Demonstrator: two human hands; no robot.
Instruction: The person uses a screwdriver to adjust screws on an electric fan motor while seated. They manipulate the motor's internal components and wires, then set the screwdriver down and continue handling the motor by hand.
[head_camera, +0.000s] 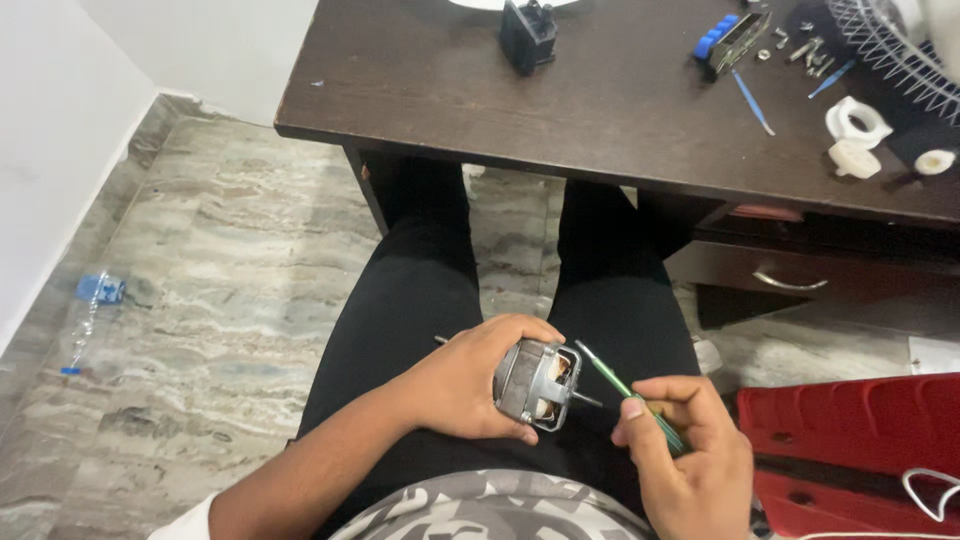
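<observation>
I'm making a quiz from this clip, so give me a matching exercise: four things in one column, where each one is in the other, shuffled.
Things:
1. small electric motor
2. green screwdriver
3. clear plastic bottle
4. white plastic rings

Places:
A. lying on the marble floor by the wall
B. on the dark wooden desk
C. held in the left hand
D. held in the right hand

Pairs: 1-C, 2-D, 3-A, 4-B

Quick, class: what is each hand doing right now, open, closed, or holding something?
Left hand: closed around the small electric motor.
Right hand: closed on the green screwdriver.
</observation>
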